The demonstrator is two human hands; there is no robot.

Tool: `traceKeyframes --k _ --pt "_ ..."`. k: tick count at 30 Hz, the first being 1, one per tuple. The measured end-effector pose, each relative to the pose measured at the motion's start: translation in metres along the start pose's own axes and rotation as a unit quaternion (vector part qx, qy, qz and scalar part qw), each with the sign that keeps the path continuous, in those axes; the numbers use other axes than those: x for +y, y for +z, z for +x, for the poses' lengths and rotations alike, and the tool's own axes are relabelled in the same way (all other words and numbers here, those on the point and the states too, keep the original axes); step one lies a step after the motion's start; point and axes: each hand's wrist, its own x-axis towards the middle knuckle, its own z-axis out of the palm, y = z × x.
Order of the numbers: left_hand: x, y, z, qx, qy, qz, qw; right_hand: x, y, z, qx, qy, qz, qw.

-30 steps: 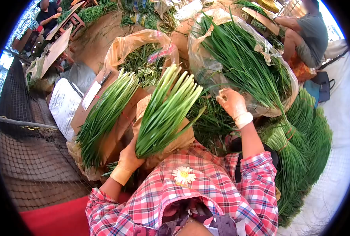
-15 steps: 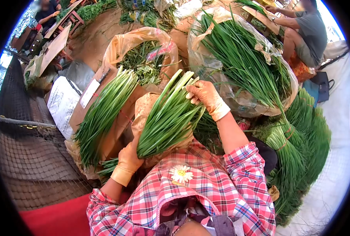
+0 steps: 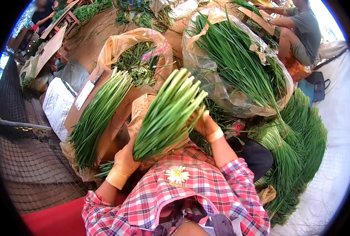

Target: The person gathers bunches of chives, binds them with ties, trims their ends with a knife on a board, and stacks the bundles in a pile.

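My left hand, in a pale glove, is closed round the lower leafy part of a green bunch, whose pale stems point up and away. At the bunch's right side is my right hand, gloved too; its fingers are partly behind the stems and blurred, so their grip is unclear. Left of the held bunch, a second bunch lies on a brown board beside a knife. Brown paper or cloth lies behind the held bunch.
Ahead stands a plastic bag of trimmings. A larger bag of long green leaves is at the right, with tied bundles below it. One person sits at the upper right, another at the upper left. Netting hangs left.
My right hand came in from the right to the stem tops, then moved down to the bunch's right side. The held bunch has turned slightly, its stems now nearer the camera.
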Motion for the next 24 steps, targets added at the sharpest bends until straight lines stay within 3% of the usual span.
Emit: traceKeyframes --k 2,5,8,13,15,17,18,19,21,22,23,24 --pt "0.017 -0.011 -0.004 -0.071 -0.038 0.131 0.988 0.002 -0.001 0.021 0.009 -0.046 0.044 0.998" --pt "0.027 -0.015 -0.01 -0.075 -0.048 0.163 0.983 -0.006 0.021 0.035 0.062 -0.077 0.101 0.99" --pt "0.022 -0.01 -0.013 -0.07 -0.038 0.166 0.983 -0.016 0.029 0.042 0.16 -0.034 0.045 0.985" --pt "0.015 -0.001 -0.01 -0.053 -0.023 0.151 0.987 -0.02 0.009 0.043 0.173 -0.003 0.103 0.979" --pt "0.015 -0.001 -0.009 -0.058 -0.026 0.166 0.984 -0.033 0.008 0.043 0.218 -0.115 -0.117 0.962" --pt "0.016 0.0 -0.01 -0.062 -0.027 0.178 0.982 -0.058 0.019 0.032 0.334 -0.214 -0.339 0.853" --pt "0.016 0.001 -0.009 -0.066 -0.028 0.192 0.979 -0.068 0.016 0.027 0.339 -0.249 -0.394 0.817" --pt "0.016 0.002 -0.01 -0.067 -0.029 0.19 0.979 -0.079 0.035 0.019 0.345 -0.224 -0.436 0.801" --pt "0.017 0.005 -0.009 -0.041 -0.015 0.193 0.98 -0.092 0.068 0.008 0.293 -0.094 -0.481 0.821" --pt "0.018 0.005 -0.009 -0.042 -0.013 0.192 0.981 -0.089 0.072 0.011 0.278 -0.016 -0.523 0.806" --pt "0.02 0.005 -0.008 -0.044 -0.015 0.196 0.98 -0.085 0.078 0.014 0.258 0.058 -0.448 0.854" --pt "0.02 0.005 -0.007 -0.047 -0.017 0.201 0.978 -0.075 0.076 0.024 0.246 0.095 -0.438 0.859"
